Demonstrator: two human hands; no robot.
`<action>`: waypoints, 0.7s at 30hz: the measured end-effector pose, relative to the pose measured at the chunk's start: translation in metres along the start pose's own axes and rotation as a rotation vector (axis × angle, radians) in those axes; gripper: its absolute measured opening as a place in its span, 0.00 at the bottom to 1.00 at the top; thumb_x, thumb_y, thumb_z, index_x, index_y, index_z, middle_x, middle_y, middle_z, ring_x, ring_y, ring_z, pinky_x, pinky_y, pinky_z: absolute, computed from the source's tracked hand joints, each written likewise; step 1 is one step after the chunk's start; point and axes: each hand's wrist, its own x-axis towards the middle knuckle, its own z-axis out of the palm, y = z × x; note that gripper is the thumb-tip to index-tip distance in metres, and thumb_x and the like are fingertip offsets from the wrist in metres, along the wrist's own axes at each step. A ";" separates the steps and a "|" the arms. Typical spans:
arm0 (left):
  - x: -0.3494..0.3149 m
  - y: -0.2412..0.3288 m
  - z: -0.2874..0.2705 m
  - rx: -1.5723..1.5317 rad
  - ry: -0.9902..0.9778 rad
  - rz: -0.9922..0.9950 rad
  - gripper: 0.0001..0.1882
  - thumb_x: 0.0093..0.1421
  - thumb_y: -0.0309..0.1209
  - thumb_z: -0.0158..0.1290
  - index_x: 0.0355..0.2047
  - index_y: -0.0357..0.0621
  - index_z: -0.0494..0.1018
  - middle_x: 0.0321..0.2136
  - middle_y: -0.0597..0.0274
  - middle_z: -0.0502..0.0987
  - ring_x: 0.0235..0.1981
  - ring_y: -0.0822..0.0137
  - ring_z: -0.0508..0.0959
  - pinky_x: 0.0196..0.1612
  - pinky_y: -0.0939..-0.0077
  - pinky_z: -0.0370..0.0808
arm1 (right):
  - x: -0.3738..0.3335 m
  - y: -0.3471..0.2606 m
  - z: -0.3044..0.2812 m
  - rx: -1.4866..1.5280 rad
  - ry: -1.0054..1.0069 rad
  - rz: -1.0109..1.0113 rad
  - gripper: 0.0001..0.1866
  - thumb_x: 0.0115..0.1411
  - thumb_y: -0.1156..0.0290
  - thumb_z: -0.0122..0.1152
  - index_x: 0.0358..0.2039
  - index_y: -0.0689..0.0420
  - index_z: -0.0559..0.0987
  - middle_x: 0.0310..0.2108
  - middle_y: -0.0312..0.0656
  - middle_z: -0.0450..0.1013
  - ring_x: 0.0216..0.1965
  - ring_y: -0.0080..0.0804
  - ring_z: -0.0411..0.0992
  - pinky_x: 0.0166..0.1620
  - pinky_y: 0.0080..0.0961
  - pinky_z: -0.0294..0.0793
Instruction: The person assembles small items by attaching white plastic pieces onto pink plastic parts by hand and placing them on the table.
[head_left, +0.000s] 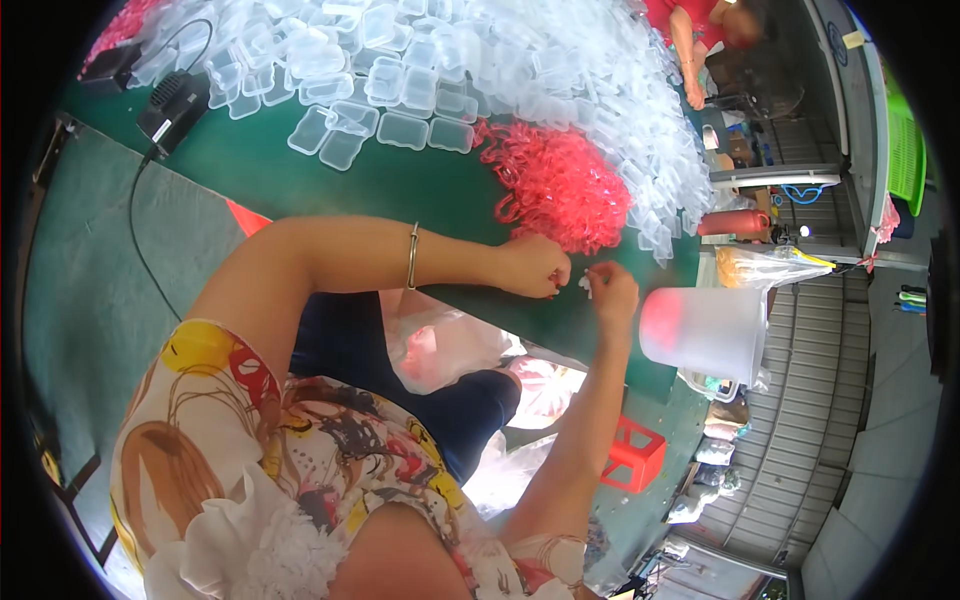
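My left hand, with a gold bangle on its forearm, is closed in a fist over the green table. A bit of red shows at its fingertips, too small to name. Just to the right, a small gap away, my right hand is closed in a pinch. Something small and whitish shows at its fingertips; I cannot tell what it is. Beyond both hands lies a heap of shiny red plastic pieces. Right of my right hand is a translucent white bucket with red showing through its lower part.
A large pile of clear plastic lids or trays spreads across the table. A black corded device sits far left. Plastic bags lie below the table edge, near a red stool. Another person is at the far right.
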 end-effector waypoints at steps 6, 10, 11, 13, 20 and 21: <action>-0.001 -0.003 0.001 -0.035 -0.017 -0.008 0.09 0.47 0.28 0.58 0.29 0.39 0.76 0.24 0.53 0.78 0.28 0.59 0.79 0.33 0.69 0.74 | -0.023 -0.016 -0.001 0.380 0.259 -0.063 0.07 0.52 0.76 0.60 0.33 0.59 0.79 0.27 0.45 0.75 0.28 0.33 0.75 0.34 0.26 0.72; -0.001 -0.006 0.003 -0.040 -0.011 0.012 0.09 0.47 0.28 0.58 0.29 0.38 0.75 0.24 0.53 0.77 0.28 0.59 0.79 0.32 0.69 0.74 | -0.061 -0.016 0.016 0.574 0.256 0.044 0.06 0.52 0.77 0.60 0.32 0.64 0.78 0.26 0.41 0.75 0.27 0.23 0.72 0.34 0.19 0.72; -0.001 -0.007 0.003 -0.055 -0.002 0.019 0.09 0.47 0.27 0.58 0.29 0.38 0.75 0.24 0.53 0.77 0.28 0.59 0.79 0.32 0.68 0.74 | -0.070 -0.021 0.017 0.607 0.244 0.063 0.05 0.53 0.78 0.60 0.31 0.64 0.78 0.26 0.40 0.75 0.27 0.22 0.72 0.34 0.19 0.72; -0.001 -0.009 0.003 -0.068 0.003 0.024 0.09 0.47 0.27 0.58 0.29 0.37 0.75 0.24 0.53 0.77 0.28 0.59 0.79 0.31 0.68 0.74 | -0.081 -0.030 0.021 0.645 0.250 0.055 0.04 0.53 0.78 0.60 0.29 0.64 0.77 0.25 0.39 0.75 0.26 0.22 0.72 0.33 0.19 0.72; 0.000 -0.006 0.002 -0.067 0.011 0.039 0.10 0.47 0.28 0.59 0.30 0.37 0.75 0.23 0.54 0.77 0.26 0.61 0.78 0.30 0.69 0.73 | -0.092 -0.045 0.026 0.351 0.346 -0.156 0.02 0.51 0.81 0.57 0.28 0.62 0.76 0.26 0.45 0.71 0.23 0.36 0.70 0.28 0.27 0.70; 0.000 -0.005 0.001 -0.067 0.007 0.033 0.10 0.47 0.29 0.59 0.30 0.37 0.75 0.23 0.54 0.77 0.26 0.61 0.78 0.30 0.69 0.73 | -0.091 -0.042 0.023 0.283 0.335 -0.248 0.03 0.51 0.81 0.57 0.28 0.62 0.76 0.26 0.46 0.71 0.25 0.39 0.70 0.29 0.29 0.70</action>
